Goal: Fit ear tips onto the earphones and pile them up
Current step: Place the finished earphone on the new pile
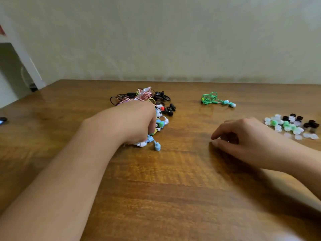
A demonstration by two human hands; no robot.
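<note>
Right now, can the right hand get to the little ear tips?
Probably yes. The right hand rests empty on the table, with bare wood between it and the ear tips just beyond.

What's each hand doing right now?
Left hand: fingers curled into the earphone pile, gripping earphones.
Right hand: loosely curled, holding nothing.

A tangled heap of earphones (157, 108), pink, black, yellow and white cords, lies under and beyond the left hand (137, 121). Green earphones (211, 98) sit apart, beyond the right hand (246, 136); loose ear tips (291, 125), clear, green, black, lie just right of it.
</note>
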